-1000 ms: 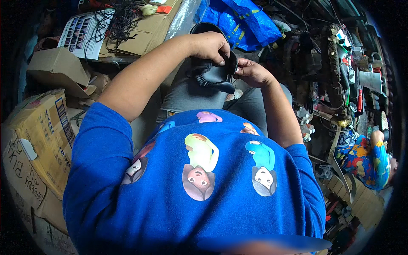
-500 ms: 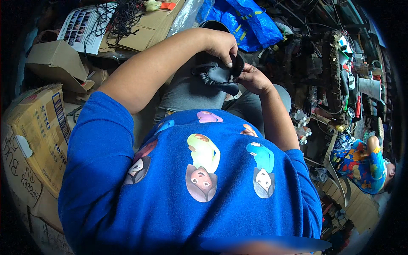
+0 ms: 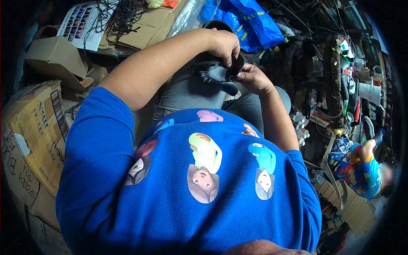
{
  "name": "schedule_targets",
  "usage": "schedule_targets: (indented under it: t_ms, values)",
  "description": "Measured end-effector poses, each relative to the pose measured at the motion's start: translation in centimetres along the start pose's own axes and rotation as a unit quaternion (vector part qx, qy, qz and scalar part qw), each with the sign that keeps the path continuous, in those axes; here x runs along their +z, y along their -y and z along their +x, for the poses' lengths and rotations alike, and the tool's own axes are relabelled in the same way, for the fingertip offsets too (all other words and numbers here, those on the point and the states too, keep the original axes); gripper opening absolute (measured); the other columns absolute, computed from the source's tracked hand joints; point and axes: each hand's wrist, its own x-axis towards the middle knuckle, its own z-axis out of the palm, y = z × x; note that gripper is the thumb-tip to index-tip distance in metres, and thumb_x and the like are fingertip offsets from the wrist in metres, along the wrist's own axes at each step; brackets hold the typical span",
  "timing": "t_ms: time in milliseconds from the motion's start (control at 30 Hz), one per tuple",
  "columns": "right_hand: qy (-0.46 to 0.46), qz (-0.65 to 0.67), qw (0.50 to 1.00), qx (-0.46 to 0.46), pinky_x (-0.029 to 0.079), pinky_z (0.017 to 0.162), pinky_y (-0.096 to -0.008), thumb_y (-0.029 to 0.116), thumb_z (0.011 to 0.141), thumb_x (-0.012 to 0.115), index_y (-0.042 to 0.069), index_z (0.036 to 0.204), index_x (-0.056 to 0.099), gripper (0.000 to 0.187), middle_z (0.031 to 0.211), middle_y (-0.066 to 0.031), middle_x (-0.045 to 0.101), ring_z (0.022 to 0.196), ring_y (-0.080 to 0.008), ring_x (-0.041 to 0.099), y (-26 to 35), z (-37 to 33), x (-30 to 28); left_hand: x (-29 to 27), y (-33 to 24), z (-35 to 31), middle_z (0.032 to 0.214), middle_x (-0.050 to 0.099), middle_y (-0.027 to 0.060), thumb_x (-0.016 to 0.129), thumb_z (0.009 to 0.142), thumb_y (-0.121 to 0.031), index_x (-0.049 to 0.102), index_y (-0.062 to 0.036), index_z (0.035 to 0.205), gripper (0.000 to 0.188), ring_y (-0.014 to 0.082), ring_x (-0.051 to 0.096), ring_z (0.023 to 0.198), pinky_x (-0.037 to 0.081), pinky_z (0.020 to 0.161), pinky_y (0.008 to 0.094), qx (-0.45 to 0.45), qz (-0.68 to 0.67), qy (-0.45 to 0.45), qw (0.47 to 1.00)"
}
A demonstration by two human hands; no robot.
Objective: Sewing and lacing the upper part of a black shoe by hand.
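Note:
A black shoe (image 3: 211, 75) with a row of gathered pleats along one edge rests on my grey-trousered thigh. My left hand (image 3: 226, 47) reaches over it from above, its fingers curled onto the black leather near the opening; some fingertips are hidden inside or behind it. On the other side my right hand (image 3: 252, 79) pinches the raised edge of the same shoe between thumb and fingers. A second black, round-rimmed piece (image 3: 219, 25) shows just beyond my left hand, partly covered by it.
A blue plastic bag (image 3: 250, 25) lies beyond my knees. Flat cardboard (image 3: 148, 32) with tangled black cords (image 3: 123, 19) is at the far left, above an open box (image 3: 55, 57). Cluttered tools and bottles fill the right side, where another person (image 3: 359, 170) sits.
My left fingers have shifted slightly right and bent further over the shoe's edge. My right hand keeps nearly the same place. The other person at right has moved a little lower in view.

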Motion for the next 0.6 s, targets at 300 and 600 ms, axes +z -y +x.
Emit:
schedule_targets:
  t_ms: [300, 600]
  values:
    - [-0.135, -0.212, 0.968, -0.006, 0.042, 0.075, -0.0229, 0.014, 0.080, 0.071, 0.004, 0.087, 0.064, 0.014, 0.082, 0.0020, 0.062, 0.077, -0.0071, 0.054, 2.5, -1.1, 2.2, 0.3, 1.4, -1.0, 0.085, 0.070, 0.0063, 0.073, 0.067, -0.020, 0.069, -0.0094, 0.096, 0.031, 0.0181, 0.065, 0.077, 0.046, 0.074, 0.0306, 0.026, -0.074, -0.010, 0.997]
    - [-0.132, -0.260, 0.937, -0.190, 0.041, 0.084, -0.0273, 0.015, 0.072, 0.077, 0.007, 0.113, 0.058, 0.045, 0.104, -0.0007, 0.057, 0.095, -0.0114, 0.051, 1.8, -0.9, 6.4, 3.8, 0.3, -7.0, 0.095, 0.058, 0.0071, 0.066, 0.071, -0.013, 0.059, -0.0103, 0.097, 0.027, 0.0279, 0.054, 0.096, 0.039, 0.085, 0.0414, 0.023, 0.109, -0.339, 0.934]
